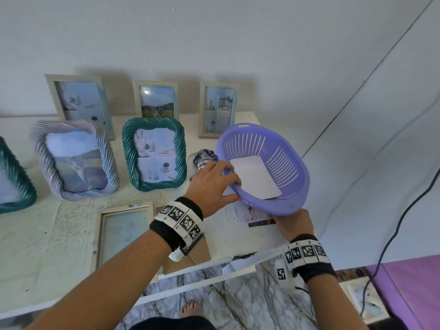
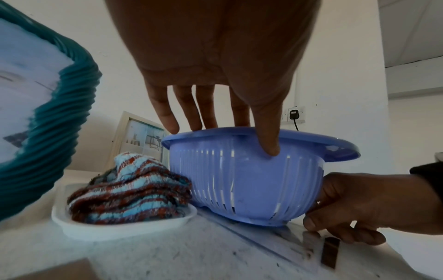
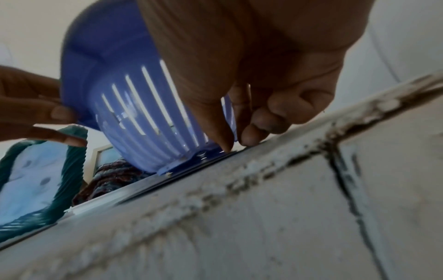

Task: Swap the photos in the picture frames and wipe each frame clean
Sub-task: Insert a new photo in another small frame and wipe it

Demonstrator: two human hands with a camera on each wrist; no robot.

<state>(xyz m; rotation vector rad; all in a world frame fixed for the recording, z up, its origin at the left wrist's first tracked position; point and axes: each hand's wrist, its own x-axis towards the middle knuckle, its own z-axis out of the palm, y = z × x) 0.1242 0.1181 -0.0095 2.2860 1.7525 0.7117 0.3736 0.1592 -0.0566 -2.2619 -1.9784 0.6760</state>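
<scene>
Photo (image 1: pixel 256 214): one print, lying flat on the shelf (image 1: pixel 35 234) under the tilted purple basket (image 1: pixel 281 148), largely hidden by it. Left hand (image 1: pixel 212 184) is clamped on the basket's near-left rim, fingers over the edge, thumb on the outer wall. Right hand (image 1: pixel 294 223) is held under the basket's near side, fingertips curled onto the photo's edge; actual pinch cannot be told. One white sheet (image 1: pixel 256 177) inside the basket. One striped cloth (image 1: pixel 204 158) on a white tray, partly hidden. Standing frames counted: six, leftmost cut off. One opened frame (image 1: pixel 121 232) lies flat, near.
</scene>
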